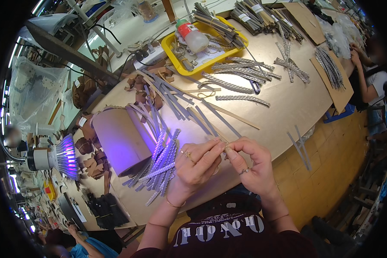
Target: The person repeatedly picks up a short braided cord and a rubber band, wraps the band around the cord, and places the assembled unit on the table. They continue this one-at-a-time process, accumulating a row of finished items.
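My left hand (198,162) and my right hand (251,163) meet above the front of the table, fingertips pinched close together. Whatever they pinch is small and mostly covered by the fingers, so its kind cannot be made out. Loose thin grey strips (221,117) lie just beyond the fingertips, with tan strips among them. Left of my left hand is a pile of braided grey-and-white straps (162,165), lit purple. Farther off, more braided straps (245,71) lie spread over the table, a dark metal clip among them.
A yellow tray (165,45) at the back holds a bottle (194,39) and bundled strips. To the left stand a brown curved block (120,137), brown leather scraps (94,165) and a purple lamp (66,157). Cardboard (344,96) with straps lies right, near another person's arm (361,81).
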`<action>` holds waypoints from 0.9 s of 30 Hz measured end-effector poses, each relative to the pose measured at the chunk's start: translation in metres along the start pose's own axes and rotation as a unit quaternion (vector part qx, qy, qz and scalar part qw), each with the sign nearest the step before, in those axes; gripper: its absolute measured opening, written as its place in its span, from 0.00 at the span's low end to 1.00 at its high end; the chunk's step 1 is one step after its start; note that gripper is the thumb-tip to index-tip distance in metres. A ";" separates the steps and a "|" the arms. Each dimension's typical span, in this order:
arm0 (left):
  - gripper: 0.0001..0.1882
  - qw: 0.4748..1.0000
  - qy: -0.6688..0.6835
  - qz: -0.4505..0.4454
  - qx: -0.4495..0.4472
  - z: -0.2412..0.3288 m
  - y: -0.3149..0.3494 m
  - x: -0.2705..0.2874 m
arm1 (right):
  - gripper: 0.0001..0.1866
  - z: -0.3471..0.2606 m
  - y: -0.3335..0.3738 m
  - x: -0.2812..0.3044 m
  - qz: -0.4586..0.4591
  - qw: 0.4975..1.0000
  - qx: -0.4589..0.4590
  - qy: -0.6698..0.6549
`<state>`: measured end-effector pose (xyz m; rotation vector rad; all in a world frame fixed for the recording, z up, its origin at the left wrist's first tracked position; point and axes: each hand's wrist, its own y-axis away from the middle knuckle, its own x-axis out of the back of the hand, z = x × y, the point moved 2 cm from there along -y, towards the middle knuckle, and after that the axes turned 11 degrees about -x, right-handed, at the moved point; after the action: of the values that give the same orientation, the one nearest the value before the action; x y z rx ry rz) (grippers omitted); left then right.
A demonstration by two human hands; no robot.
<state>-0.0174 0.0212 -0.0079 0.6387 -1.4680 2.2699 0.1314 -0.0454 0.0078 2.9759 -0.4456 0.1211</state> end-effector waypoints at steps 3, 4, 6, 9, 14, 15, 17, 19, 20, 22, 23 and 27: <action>0.21 1.000 -0.013 -0.016 -0.020 -0.002 0.001 0.002 | 0.05 0.000 0.000 -0.001 -0.001 1.000 -0.012 -0.018; 0.21 0.999 -0.014 -0.015 -0.024 -0.002 0.001 0.002 | 0.05 0.000 0.000 -0.001 -0.001 1.000 -0.011 -0.016; 0.21 0.999 -0.014 -0.012 -0.028 -0.002 0.002 0.001 | 0.05 0.001 0.000 0.000 -0.002 1.000 -0.009 -0.011; 0.20 1.000 -0.009 -0.002 -0.021 -0.001 0.002 -0.001 | 0.04 0.001 0.001 0.000 0.000 1.000 -0.003 0.006; 0.21 1.000 0.000 0.000 -0.012 0.000 -0.001 -0.001 | 0.04 0.004 0.000 0.001 0.008 1.000 0.004 0.015; 0.21 1.000 0.012 -0.006 -0.004 0.001 -0.002 0.000 | 0.04 0.004 0.000 0.001 0.013 0.999 0.016 0.025; 0.21 0.999 0.036 -0.006 0.021 0.002 -0.005 0.001 | 0.04 0.005 -0.001 0.001 0.014 0.999 0.023 0.031; 0.19 0.996 0.074 -0.016 0.054 0.003 -0.007 0.004 | 0.04 0.004 -0.001 0.001 0.019 0.997 0.042 0.054; 0.18 0.993 0.092 -0.016 0.069 0.002 -0.008 0.005 | 0.04 0.003 -0.001 0.000 0.023 0.996 0.053 0.071; 0.15 0.990 0.107 -0.021 0.092 0.001 -0.011 0.006 | 0.03 0.000 0.000 0.000 0.027 0.992 0.064 0.103; 0.14 0.988 0.113 -0.021 0.107 0.000 -0.013 0.006 | 0.02 -0.001 0.001 0.000 0.028 0.990 0.064 0.120; 0.10 0.980 0.132 -0.035 0.146 0.001 -0.016 0.008 | 0.02 -0.004 0.002 -0.001 0.033 0.984 0.077 0.158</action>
<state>-0.0158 0.0268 0.0090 0.4381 -0.9856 2.4270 0.1296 -0.0462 0.0119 3.0096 -0.5131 0.6514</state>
